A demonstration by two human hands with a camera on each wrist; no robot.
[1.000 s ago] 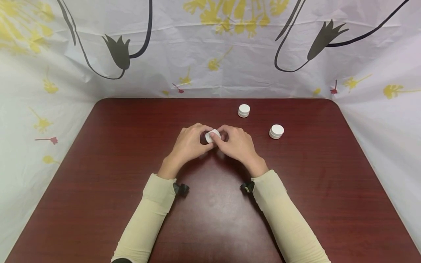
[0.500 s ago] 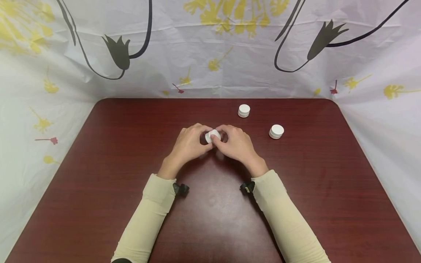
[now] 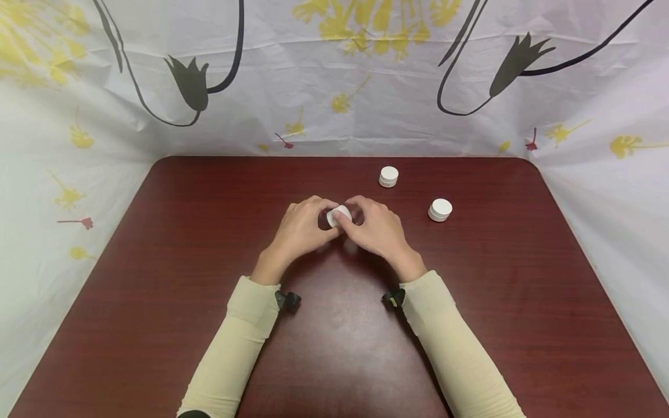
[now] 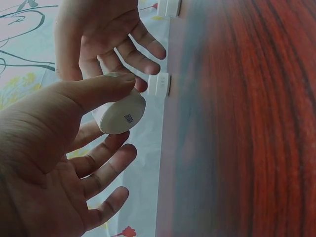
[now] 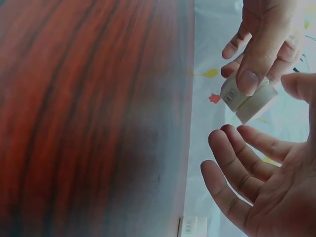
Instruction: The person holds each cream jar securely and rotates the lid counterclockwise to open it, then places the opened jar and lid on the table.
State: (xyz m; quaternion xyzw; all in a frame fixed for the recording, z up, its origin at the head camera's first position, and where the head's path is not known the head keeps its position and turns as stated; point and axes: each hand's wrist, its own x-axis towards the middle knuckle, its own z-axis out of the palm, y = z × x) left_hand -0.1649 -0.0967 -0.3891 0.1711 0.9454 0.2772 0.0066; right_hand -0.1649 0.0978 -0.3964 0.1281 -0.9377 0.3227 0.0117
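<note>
A small white jar (image 3: 345,212) with a white lid is held tilted between my hands over the table's middle. My left hand (image 3: 305,225) grips its body between thumb and fingers; the other fingers fan out below it in the left wrist view. A printed square code shows on the base of the jar (image 4: 121,116) there. My right hand (image 3: 378,229) is around the lid end, its fingers loosely spread. In the right wrist view the right thumb (image 5: 297,86) and index finger (image 5: 264,143) stand just off the lid (image 5: 259,103).
Two more white lidded jars stand on the dark red wooden table (image 3: 157,278): one jar (image 3: 388,176) near the far edge, another jar (image 3: 440,210) farther right. A patterned white curtain (image 3: 334,75) rises behind the table and along both sides.
My right fingers have shifted a little about the lid, the index fingertip moving slightly away from it. The left hand keeps its grip on the jar, and both forearms stay put.
</note>
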